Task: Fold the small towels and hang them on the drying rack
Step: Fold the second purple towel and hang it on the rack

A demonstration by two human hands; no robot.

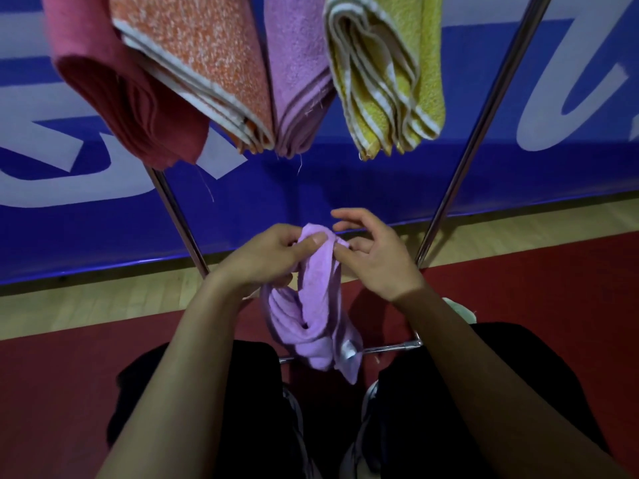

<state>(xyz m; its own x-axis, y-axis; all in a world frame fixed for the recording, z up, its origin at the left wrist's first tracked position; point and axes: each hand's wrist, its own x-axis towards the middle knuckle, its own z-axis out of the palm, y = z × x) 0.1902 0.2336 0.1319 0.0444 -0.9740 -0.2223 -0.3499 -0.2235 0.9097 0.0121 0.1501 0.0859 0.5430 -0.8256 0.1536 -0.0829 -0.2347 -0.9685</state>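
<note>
The lilac towel (313,305) hangs twisted below the fingers, soft and light, so probably easy to lift by its top edge. Left hand (266,261) pinches that edge; right hand (373,257) pinches beside it, other fingers spread. 4 folded towels (301,74) hang above.

a lilac towel (316,299) hangs below pink (114,91), speckled orange (204,63), lilac (297,81) and white-striped yellow (390,81) towels; blue banner (380,188), white lettering
</note>
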